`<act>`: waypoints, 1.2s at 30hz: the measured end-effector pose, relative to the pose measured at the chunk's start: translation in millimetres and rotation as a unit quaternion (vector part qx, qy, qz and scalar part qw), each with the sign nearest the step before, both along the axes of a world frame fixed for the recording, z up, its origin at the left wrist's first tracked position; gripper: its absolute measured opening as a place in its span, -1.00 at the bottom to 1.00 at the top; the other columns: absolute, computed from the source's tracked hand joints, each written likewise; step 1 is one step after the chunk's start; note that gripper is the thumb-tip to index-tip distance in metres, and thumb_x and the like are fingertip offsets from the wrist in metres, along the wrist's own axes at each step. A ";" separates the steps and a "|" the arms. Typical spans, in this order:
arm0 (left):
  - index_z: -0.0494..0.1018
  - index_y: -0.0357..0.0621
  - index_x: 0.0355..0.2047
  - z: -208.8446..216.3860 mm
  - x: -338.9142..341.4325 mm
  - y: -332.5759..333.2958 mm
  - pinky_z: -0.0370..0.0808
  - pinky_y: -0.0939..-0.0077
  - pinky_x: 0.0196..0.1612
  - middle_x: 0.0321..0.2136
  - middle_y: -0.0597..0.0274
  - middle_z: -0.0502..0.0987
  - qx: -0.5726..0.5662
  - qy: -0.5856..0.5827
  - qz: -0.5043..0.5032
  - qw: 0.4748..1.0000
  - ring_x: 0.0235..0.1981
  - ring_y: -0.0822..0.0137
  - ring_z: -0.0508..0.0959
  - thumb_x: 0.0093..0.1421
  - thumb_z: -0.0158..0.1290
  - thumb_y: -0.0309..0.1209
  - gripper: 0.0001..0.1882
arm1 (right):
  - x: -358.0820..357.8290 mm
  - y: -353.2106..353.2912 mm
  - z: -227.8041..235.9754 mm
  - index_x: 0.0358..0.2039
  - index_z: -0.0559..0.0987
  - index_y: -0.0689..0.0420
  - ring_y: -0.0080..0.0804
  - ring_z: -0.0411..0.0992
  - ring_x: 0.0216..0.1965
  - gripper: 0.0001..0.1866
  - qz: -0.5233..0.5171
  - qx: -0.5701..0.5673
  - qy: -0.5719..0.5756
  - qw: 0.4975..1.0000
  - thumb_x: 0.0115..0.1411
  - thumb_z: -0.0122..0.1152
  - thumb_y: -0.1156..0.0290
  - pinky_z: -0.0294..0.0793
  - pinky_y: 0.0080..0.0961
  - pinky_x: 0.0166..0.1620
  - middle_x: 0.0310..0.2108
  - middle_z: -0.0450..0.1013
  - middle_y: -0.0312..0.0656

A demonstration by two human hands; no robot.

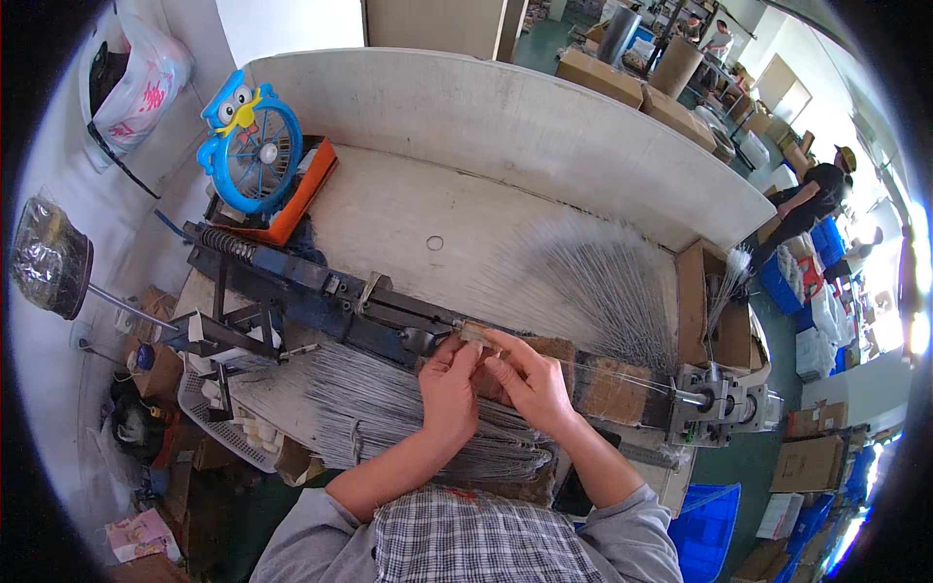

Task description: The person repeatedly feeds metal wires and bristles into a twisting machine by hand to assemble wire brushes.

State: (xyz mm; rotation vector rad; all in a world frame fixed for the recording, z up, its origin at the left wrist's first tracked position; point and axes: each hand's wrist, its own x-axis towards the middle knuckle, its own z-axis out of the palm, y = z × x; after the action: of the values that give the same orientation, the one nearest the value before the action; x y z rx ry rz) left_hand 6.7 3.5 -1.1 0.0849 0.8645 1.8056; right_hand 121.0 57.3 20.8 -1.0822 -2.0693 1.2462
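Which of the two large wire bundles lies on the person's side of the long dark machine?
The near bundle, its wires running sideways by the left hand; the far bundle lies fanned out beyond the machine, toward the curved white partition.

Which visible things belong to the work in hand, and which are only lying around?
Likely for the job:
small pale piece
long dark machine
near wire bundle
far wire bundle

Probably just around:
blue fan
hanging plastic bag
blue crate

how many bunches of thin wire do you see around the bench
3: a fanned bunch beyond the machine, to the right; a second bunch on its near side, partly behind the left forearm; a small bunch in the cardboard box. More may be hidden.
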 end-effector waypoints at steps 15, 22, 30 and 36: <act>0.42 -0.24 -0.31 -4.5 -12.1 -5.9 0.42 0.58 -0.34 -0.41 0.28 0.50 -0.018 -0.030 -0.065 0.997 -0.37 0.42 0.51 0.27 -0.14 -0.30 -0.75 | -5.6 -14.8 6.3 0.02 0.46 0.16 -0.66 0.41 -0.54 -0.70 0.039 -0.112 0.078 0.990 0.31 0.03 0.39 0.42 -0.65 -0.46 -0.51 0.49 -0.31; 0.40 -0.18 -0.42 18.3 -5.8 -7.0 0.39 0.56 -0.57 -0.52 0.25 0.48 -0.025 -0.054 -0.035 0.998 -0.56 0.44 0.47 0.25 -0.09 -0.28 -0.77 | -9.4 -13.2 0.9 0.08 0.45 0.13 -0.56 0.45 -0.50 -0.63 0.036 -0.135 0.066 0.988 0.29 0.07 0.32 0.46 -0.54 -0.41 -0.45 0.52 -0.15; 0.44 -0.15 -0.34 15.8 -0.6 1.8 0.35 0.58 -0.62 -0.50 0.30 0.53 -0.045 -0.020 0.000 0.999 -0.59 0.49 0.46 0.28 -0.06 -0.34 -0.83 | -5.8 -7.9 3.4 0.12 0.41 0.11 -0.53 0.46 -0.49 -0.60 0.027 -0.052 0.089 0.994 0.28 0.08 0.34 0.48 -0.53 -0.37 -0.45 0.52 -0.14; 0.43 -0.23 -0.23 -1.0 -3.6 0.1 0.50 0.45 -0.27 -0.34 0.22 0.53 -0.004 0.018 -0.036 0.999 -0.31 0.38 0.54 0.28 -0.06 -0.36 -0.81 | -4.8 -1.6 10.3 0.13 0.40 0.09 -0.42 0.51 -0.47 -0.56 0.020 -0.022 0.028 0.999 0.24 0.13 0.34 0.49 -0.52 -0.35 -0.45 0.52 -0.14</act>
State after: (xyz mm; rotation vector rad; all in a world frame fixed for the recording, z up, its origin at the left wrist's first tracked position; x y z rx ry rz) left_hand 3.0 3.6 -2.1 0.1429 0.8831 1.7391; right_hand 116.3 55.8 31.1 -1.0174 -2.0399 1.3314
